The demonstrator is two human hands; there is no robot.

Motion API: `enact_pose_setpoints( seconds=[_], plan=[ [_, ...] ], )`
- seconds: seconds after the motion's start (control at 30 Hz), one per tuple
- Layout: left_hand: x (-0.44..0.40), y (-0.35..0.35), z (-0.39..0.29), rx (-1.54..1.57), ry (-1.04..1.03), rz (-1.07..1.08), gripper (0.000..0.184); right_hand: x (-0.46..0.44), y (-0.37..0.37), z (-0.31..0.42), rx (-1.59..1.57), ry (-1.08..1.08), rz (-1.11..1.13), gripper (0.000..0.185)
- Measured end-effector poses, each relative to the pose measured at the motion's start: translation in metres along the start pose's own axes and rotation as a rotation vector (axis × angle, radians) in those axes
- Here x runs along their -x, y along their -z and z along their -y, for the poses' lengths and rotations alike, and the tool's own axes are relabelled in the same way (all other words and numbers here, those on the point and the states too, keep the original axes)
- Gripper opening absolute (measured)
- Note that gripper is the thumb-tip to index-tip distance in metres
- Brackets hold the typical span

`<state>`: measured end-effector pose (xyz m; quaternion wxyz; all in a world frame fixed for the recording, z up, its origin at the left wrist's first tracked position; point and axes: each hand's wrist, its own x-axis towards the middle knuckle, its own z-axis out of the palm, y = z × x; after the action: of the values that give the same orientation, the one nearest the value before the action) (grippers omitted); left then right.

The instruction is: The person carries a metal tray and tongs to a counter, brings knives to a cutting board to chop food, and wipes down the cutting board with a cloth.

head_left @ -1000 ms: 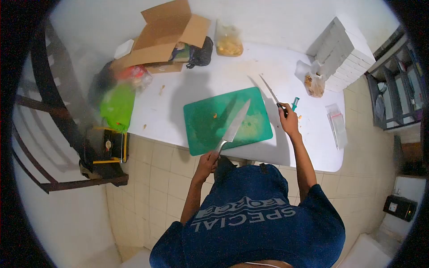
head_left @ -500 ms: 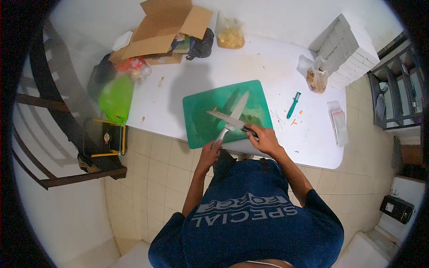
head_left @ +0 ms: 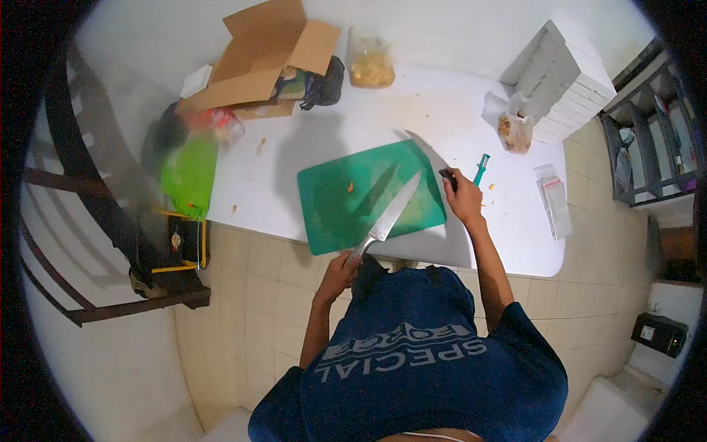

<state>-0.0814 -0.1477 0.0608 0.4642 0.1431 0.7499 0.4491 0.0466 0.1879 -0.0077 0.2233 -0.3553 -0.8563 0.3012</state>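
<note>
Partly, the right hand (head_left: 465, 199) hides a black handle (head_left: 446, 176).

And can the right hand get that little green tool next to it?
Probably, once free: the green tool lies just beside the right hand, nothing seems between them, but that hand's grip holds a black handle.

Single head camera, high on wearer, and down it peered! Faced forward, steeply downward, over navy shirt (head_left: 412, 387) filling near side. Close to shirt, farther from left hand (head_left: 339, 272) and right hand (head_left: 463, 197), both mid-view. White table (head_left: 508, 239) stretched beyond, far side meeting white wall (head_left: 442, 37). Wide lens bent edges, corners sat black, yet swept in dark railing (head_left: 147, 303) on left, grey shelf (head_left: 651, 140) on right, tiled floor (head_left: 254, 331) around body.
</note>
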Motion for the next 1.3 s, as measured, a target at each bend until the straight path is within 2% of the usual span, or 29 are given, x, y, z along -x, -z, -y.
enact_pose_setpoints(
  seconds=[0.1, 0.17, 0.2, 0.27, 0.3, 0.37, 0.5, 0.57, 0.6, 0.67, 0.9, 0.97, 1.0, 1.03, 1.07, 1.1, 1.17, 1.3],
  plan=[
    [0.001, -0.004, -0.005, -0.032, -0.012, -0.026, 0.032, 0.002, -0.007, -0.007, 0.044, 0.019, 0.003, 0.031],
    [-0.014, -0.007, -0.006, -0.313, -0.256, -0.101, 0.035, 0.010, -0.013, -0.005, 0.043, 0.133, 0.019, 0.040],
    [-0.021, -0.012, -0.007, -0.314, -0.258, -0.101, 0.035, 0.015, -0.014, 0.003, 0.057, 0.124, 0.070, 0.041],
    [-0.036, -0.028, -0.010, -0.565, -0.484, -0.333, 0.036, 0.023, -0.015, 0.017, 0.044, 0.129, 0.121, 0.044],
    [-0.039, -0.034, -0.023, -0.565, -0.485, -0.331, 0.036, 0.026, -0.013, 0.024, 0.044, 0.128, 0.120, 0.044],
    [-0.042, -0.044, -0.044, -0.653, -0.308, -0.207, 0.034, 0.031, -0.007, 0.035, 0.081, 0.048, 0.212, 0.043],
    [-0.048, -0.048, -0.044, -0.782, -0.309, -0.232, 0.036, 0.039, -0.007, 0.035, 0.079, 0.086, 0.148, 0.044],
    [-0.047, -0.051, -0.045, -0.829, -0.449, -0.289, 0.037, 0.041, -0.003, 0.035, 0.088, 0.057, 0.153, 0.044],
    [-0.050, -0.051, -0.043, -0.830, -0.450, -0.288, 0.037, 0.041, 0.000, 0.036, 0.096, 0.030, 0.159, 0.044],
    [-0.059, -0.052, -0.034, -0.850, -0.665, -0.356, 0.035, 0.045, 0.010, 0.038, 0.083, 0.014, 0.153, 0.042],
    [-0.089, -0.043, -0.026, -0.981, -0.715, -0.343, 0.040, 0.064, 0.028, 0.038, 0.106, -0.015, 0.105, 0.039],
    [-0.109, -0.036, -0.028, -1.080, -0.609, -0.354, 0.039, 0.072, 0.034, 0.036, 0.109, -0.018, 0.102, 0.038],
    [-0.126, -0.026, -0.024, -1.079, -0.609, -0.354, 0.039, 0.076, 0.037, 0.036, 0.111, -0.021, 0.100, 0.037],
    [-0.146, -0.012, -0.017, -1.100, -0.644, -0.447, 0.038, 0.079, 0.041, 0.036, 0.112, -0.020, 0.100, 0.037],
    [-0.159, -0.002, -0.016, -1.122, -0.681, -0.537, 0.036, 0.083, 0.045, 0.036, 0.062, -0.080, 0.077, 0.036],
    [-0.149, -0.002, -0.036, -1.122, -0.684, -0.533, 0.036, 0.085, 0.048, 0.035, 0.011, -0.140, 0.054, 0.035],
    [-0.130, -0.002, -0.069, -0.883, -0.502, -0.508, 0.033, 0.087, 0.052, 0.026, -0.035, -0.171, 0.003, 0.034],
    [-0.140, -0.011, -0.066, -0.656, -0.605, -0.508, 0.032, 0.090, 0.048, 0.006, -0.221, -0.255, -0.023, 0.034]
  ],
)
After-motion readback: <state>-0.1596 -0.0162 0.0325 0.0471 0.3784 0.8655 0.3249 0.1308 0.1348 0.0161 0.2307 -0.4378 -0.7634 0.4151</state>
